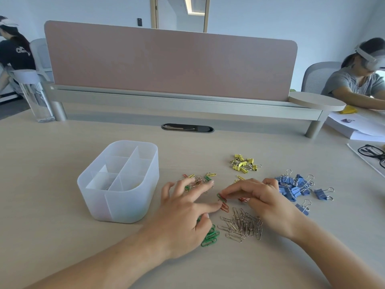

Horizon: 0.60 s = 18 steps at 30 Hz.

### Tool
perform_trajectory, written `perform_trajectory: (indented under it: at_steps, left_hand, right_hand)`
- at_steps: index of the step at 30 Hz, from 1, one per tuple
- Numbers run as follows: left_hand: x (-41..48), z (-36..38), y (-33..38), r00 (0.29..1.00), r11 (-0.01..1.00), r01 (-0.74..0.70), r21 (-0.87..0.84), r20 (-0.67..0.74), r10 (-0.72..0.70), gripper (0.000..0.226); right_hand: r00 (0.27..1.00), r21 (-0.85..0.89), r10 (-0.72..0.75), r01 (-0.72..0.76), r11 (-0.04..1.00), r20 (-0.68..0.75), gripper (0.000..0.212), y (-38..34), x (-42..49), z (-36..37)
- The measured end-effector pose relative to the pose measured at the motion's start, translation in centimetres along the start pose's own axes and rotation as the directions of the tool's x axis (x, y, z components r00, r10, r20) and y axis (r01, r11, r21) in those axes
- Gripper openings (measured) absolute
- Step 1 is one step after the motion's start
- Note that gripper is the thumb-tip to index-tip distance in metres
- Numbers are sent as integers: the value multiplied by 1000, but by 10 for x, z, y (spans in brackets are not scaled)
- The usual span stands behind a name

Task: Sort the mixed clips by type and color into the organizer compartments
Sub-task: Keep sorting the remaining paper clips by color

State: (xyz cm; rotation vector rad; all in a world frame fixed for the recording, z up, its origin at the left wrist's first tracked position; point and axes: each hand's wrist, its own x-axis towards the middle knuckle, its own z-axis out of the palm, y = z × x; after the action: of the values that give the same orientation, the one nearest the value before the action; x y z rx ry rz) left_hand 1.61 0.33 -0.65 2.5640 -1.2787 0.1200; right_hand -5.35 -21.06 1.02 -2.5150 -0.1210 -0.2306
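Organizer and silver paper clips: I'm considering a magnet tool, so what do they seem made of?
The organizer looks like frosted translucent plastic, matte: its dividers show dimly through the walls. The silver paper clips look like bare metal wire, shiny, with glints on the loops; which metal cannot be told.

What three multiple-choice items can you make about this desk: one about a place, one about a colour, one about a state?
1. Where does the organizer stand?
A. on the raised shelf
B. left of the left hand
C. behind the pink screen

2. What colour are the binder clips beside the right hand?
A. blue
B. red
C. black

3. What is the right hand doing?
A. lying flat
B. holding glasses
C. pinching a paper clip

Key: 1 B, the organizer is on the desk to the left hand's left; 2 A, that heap is blue; 3 C, thumb and finger close on the clip.
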Motion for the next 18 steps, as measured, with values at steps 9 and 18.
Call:
perform_trajectory:
  at_steps: [9,18]
  left_hand:
    - [3,2,-2,997,997,70,20,-14,-70,70]
    - [1,3,-1,996,995,80,54,28,-82,68]
  right_hand:
    - [997,99,37,-43,994,66,61,2,0,2]
    - [997,92,47,-53,994,68,56,3,0,2]
